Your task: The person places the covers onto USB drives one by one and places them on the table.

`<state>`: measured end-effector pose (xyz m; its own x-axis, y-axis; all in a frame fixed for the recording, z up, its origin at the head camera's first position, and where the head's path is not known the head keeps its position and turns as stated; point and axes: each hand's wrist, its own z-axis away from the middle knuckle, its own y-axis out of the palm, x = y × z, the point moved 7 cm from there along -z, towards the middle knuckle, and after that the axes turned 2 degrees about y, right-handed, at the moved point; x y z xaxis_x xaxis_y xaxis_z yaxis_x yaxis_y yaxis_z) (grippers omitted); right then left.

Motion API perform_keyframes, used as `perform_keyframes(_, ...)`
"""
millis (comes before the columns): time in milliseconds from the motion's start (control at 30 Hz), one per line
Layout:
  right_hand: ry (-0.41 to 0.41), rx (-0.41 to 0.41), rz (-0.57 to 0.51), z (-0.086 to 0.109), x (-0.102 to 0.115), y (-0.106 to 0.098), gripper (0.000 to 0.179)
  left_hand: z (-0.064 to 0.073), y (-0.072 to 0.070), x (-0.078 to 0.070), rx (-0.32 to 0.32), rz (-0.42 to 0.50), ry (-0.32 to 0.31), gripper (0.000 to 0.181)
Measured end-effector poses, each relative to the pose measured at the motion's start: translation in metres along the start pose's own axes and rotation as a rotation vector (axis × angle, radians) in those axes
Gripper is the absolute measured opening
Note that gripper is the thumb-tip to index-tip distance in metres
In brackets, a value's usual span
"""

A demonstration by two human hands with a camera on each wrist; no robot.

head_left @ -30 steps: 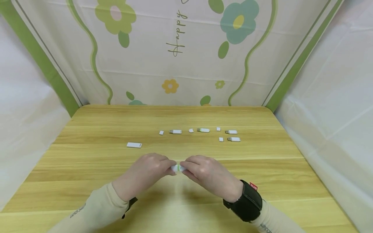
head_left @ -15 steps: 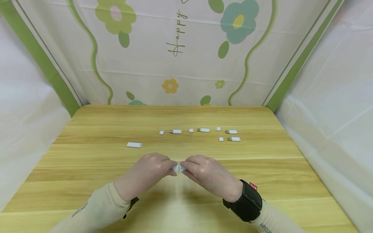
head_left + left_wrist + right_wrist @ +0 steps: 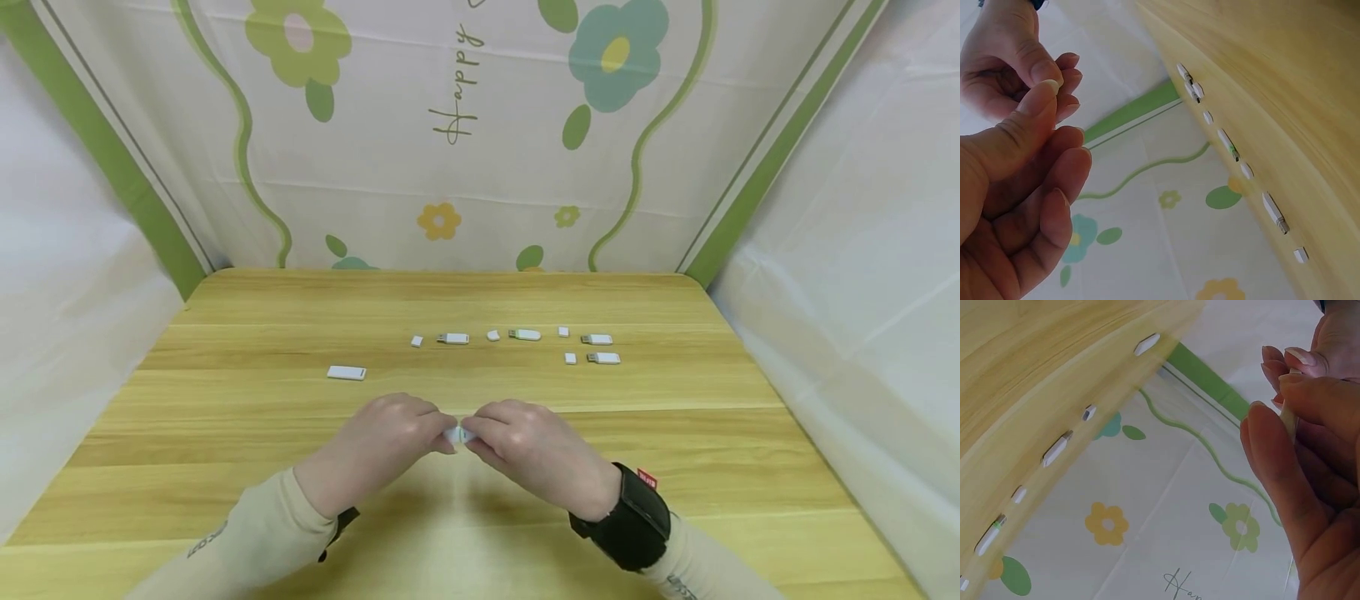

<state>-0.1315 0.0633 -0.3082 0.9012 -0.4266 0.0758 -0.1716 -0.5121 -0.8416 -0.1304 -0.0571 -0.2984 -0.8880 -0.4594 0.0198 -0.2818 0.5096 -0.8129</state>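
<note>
In the head view a white USB stick with a thin green band [image 3: 453, 434] is held level between both hands above the wooden table. My left hand [image 3: 386, 450] pinches its left, cap end between thumb and fingers. With thumb and forefinger my right hand [image 3: 536, 454] pinches the right end, where a small dark mark shows. Most of the stick is covered by the fingertips. A sliver of its white body [image 3: 1289, 419] shows between the right fingers in the right wrist view; the left wrist view hides it.
A closed white USB stick [image 3: 347, 372] lies left on the table [image 3: 225, 408]. Further back lie several uncapped sticks, such as a green-banded one [image 3: 524, 335] and a plain one [image 3: 453, 339], with loose caps [image 3: 417, 342] beside them. A flowered cloth [image 3: 360, 158] hangs behind the table.
The green band between the hands has narrowed, and the stick's two ends stand closer together. Both hands keep their pinch and have barely shifted.
</note>
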Motion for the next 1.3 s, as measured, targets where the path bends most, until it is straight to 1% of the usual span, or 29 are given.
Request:
perform_keyframes(67, 0.0, 0.003, -0.008, 0.0, 0.0, 0.001, 0.023, 0.0, 0.002, 0.0, 0.017, 0.005, 0.0, 0.024)
perform_keyframes(167, 0.0, 0.021, -0.013, 0.001, 0.001, 0.002, 0.022, 0.002, 0.009, 0.002, 0.057, 0.037, -0.021, 0.022)
perform_keyframes(300, 0.022, 0.081, -0.037, 0.001, -0.001, 0.01, 0.019, 0.009, 0.016, 0.007, 0.118, 0.085, -0.083, 0.018)
perform_keyframes(400, 0.064, 0.125, -0.077, 0.001, -0.005, 0.016, 0.017, 0.013, 0.021, 0.011, 0.161, 0.124, -0.127, 0.013)
perform_keyframes(533, 0.099, 0.14, -0.121, -0.001, -0.012, 0.021, 0.015, 0.014, 0.028, 0.02, 0.201, 0.166, -0.186, 0.01)
perform_keyframes(633, 0.11, 0.136, -0.127, -0.005, -0.018, 0.024, 0.013, 0.014, 0.033, 0.03, 0.226, 0.164, -0.226, 0.01)
perform_keyframes(767, 0.13, 0.151, -0.12, -0.017, -0.031, 0.029, 0.011, 0.013, 0.039, 0.047, 0.265, 0.139, -0.27, 0.012)
perform_keyframes(900, 0.156, 0.2, -0.129, -0.03, -0.047, 0.04, 0.01, 0.011, 0.045, 0.069, 0.315, 0.144, -0.322, 0.012)
perform_keyframes(1033, 0.19, 0.275, -0.134, -0.044, -0.063, 0.057, 0.01, 0.013, 0.055, 0.093, 0.397, 0.182, -0.397, 0.01)
perform_keyframes(1167, 0.218, 0.357, -0.094, -0.059, -0.077, 0.077, 0.009, 0.017, 0.064, 0.114, 0.491, 0.215, -0.466, 0.008)
perform_keyframes(1300, 0.246, 0.418, -0.068, -0.075, -0.088, 0.096, 0.009, 0.022, 0.069, 0.136, 0.568, 0.204, -0.487, 0.007)
